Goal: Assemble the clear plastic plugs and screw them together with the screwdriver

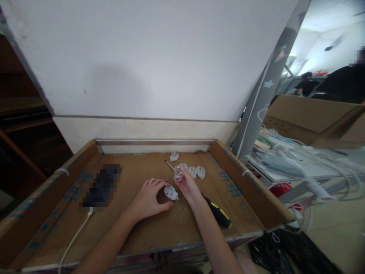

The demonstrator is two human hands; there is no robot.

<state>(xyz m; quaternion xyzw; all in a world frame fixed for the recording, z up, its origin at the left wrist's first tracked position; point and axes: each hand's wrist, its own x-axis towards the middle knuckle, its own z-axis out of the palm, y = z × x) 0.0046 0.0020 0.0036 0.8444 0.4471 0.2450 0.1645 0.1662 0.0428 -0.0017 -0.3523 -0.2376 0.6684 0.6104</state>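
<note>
Step in hand, as judged: paired handling of small plastic parts above a cardboard-lined worktop (128, 167). A clear piece (178, 174) is pinched in the grip of the right hand (186, 186); its long axis cannot be told. A pale perforated piece (170, 193) is bracketed by the left hand (151, 196), whose grip is wide; fingertip contact cannot be told. The perforated face is turned towards the viewer, the long axis slanting from far left to near right. For secure holding, a narrower left grip would be called for. Beneath the right forearm, a screwdriver (219, 214) is seen, its tip directed far left, its handle near right.
</note>
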